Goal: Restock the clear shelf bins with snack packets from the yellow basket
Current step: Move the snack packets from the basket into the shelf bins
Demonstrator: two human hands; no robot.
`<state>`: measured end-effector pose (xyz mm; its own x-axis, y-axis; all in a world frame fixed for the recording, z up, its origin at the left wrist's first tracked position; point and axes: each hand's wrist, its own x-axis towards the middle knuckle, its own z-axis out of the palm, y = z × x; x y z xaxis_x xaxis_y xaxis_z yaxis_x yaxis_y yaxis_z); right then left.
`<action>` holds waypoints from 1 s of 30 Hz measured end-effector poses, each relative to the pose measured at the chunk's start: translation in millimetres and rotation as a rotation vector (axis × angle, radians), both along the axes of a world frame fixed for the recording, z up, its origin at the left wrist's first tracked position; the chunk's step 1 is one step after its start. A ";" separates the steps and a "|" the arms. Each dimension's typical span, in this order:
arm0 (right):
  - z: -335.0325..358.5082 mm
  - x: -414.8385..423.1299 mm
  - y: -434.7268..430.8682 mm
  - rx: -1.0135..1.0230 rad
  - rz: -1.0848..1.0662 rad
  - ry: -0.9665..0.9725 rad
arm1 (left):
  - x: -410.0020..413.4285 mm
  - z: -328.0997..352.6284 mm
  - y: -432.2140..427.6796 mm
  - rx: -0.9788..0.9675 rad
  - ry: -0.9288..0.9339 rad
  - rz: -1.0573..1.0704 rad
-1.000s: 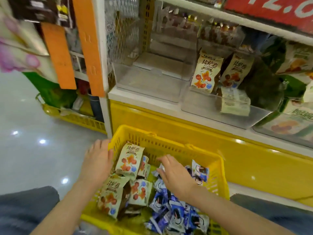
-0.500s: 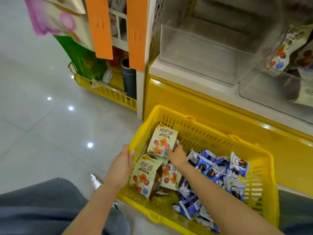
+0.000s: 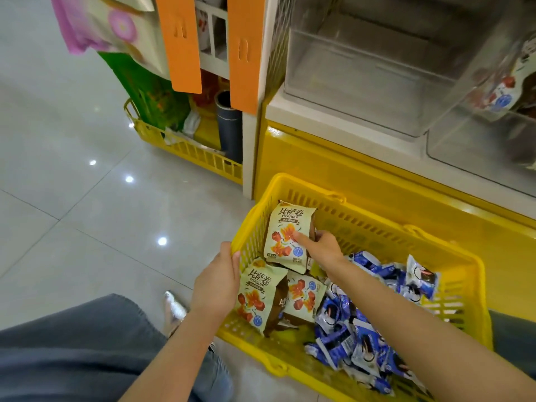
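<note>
The yellow basket (image 3: 377, 227) stands on the floor before the shelf. Cream snack packets fill its left side and several blue packets (image 3: 356, 338) its right. My right hand (image 3: 322, 248) pinches one upright cream packet (image 3: 287, 236) at the basket's far left, thumb on its front. My left hand (image 3: 219, 282) rests against the basket's left rim, next to another cream packet (image 3: 258, 297); its fingertips are hidden by the rim. An empty clear shelf bin (image 3: 362, 76) sits above. The clear bin to its right (image 3: 478, 146) holds a packet (image 3: 504, 94).
The yellow cabinet front (image 3: 319, 158) rises just behind the basket. A second yellow basket (image 3: 185, 149) with green bags stands to the left on the tiled floor (image 3: 72, 198). Orange tags (image 3: 179, 42) hang from the shelf post. My knee (image 3: 72, 349) is at lower left.
My right hand went from hovering over the packets to pinching the upright cream packet. My left hand moved to the basket's left rim. The view tilted down and left.
</note>
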<state>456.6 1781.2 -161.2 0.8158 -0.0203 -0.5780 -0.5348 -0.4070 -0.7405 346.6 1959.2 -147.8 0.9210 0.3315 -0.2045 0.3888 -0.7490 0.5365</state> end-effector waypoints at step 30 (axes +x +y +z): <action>-31.2 -89.1 21.3 -0.043 0.242 0.076 | -11.1 62.9 26.9 -1.011 -0.239 0.539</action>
